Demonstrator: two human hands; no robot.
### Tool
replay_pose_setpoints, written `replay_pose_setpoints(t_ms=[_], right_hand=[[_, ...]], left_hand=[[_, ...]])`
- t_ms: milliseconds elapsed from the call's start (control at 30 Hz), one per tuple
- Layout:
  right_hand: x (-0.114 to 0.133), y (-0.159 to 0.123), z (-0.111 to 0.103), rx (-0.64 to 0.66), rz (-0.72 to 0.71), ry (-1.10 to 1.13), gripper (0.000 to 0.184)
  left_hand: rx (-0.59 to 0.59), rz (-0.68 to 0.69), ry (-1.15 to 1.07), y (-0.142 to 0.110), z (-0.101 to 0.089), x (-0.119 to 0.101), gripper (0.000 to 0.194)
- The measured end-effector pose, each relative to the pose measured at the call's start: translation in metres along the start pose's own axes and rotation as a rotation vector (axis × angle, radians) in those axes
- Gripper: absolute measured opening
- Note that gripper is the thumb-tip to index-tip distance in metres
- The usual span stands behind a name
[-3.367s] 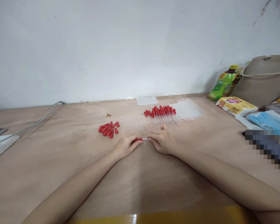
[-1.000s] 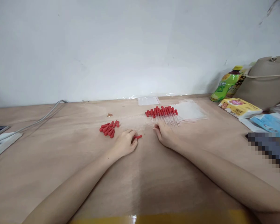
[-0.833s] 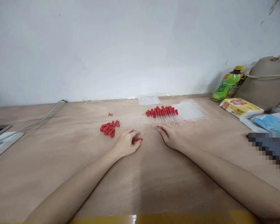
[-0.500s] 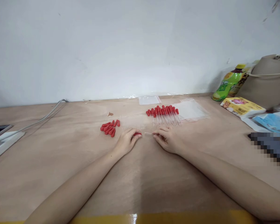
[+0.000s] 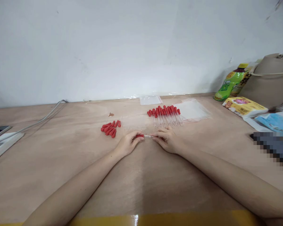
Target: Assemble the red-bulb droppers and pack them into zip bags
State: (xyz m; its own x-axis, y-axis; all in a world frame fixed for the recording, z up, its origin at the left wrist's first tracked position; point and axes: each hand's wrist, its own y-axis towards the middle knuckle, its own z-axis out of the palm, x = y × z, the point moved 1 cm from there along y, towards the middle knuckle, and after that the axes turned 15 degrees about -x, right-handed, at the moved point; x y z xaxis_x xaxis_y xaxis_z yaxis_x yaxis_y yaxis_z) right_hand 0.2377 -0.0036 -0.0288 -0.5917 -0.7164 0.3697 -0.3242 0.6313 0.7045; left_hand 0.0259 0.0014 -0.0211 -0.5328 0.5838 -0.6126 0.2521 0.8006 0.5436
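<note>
My left hand (image 5: 127,144) pinches a small red rubber bulb (image 5: 139,135) just above the wooden table (image 5: 61,150). My right hand (image 5: 168,141) pinches a thin clear glass tube (image 5: 149,136) whose end meets the bulb. Behind my left hand lies a small pile of loose red bulbs (image 5: 110,128). A row of bare clear tubes (image 5: 133,122) lies beside it. Behind my right hand lies a row of droppers with red bulbs fitted (image 5: 165,115).
Clear plastic bags (image 5: 192,110) lie behind the droppers. At the right stand a green bottle (image 5: 231,83), a yellow packet (image 5: 244,106), a beige bag (image 5: 271,78) and blue packaging (image 5: 274,121). A grey cable (image 5: 37,121) and a white board (image 5: 4,144) lie at the left.
My right hand left the row of fitted droppers, took a clear tube and brought it to the red bulb in my left hand; bulb and tube now meet.
</note>
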Motion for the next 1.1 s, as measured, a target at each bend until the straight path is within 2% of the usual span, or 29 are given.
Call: replay_pose_setpoints(t_ms=[200, 567, 967, 1100], right_hand=[[0.000, 0.005, -0.003, 0.059, -0.004, -0.001, 0.020], [0.007, 0.005, 0.000, 0.056, -0.166, -0.218, 0.024], [0.017, 0.007, 0.008, 0.209, -0.033, -0.165, 0.026], [0.022, 0.012, 0.007, 0.285, 0.058, -0.100, 0.028]], left_hand=[[0.087, -0.023, -0.092, -0.005, 0.002, 0.005, 0.017], [0.036, 0.117, 0.065, -0.003, 0.001, -0.002, 0.016], [0.023, 0.213, 0.081, -0.006, 0.000, -0.003, 0.015], [0.043, 0.307, 0.121, -0.004, -0.002, -0.001, 0.016]])
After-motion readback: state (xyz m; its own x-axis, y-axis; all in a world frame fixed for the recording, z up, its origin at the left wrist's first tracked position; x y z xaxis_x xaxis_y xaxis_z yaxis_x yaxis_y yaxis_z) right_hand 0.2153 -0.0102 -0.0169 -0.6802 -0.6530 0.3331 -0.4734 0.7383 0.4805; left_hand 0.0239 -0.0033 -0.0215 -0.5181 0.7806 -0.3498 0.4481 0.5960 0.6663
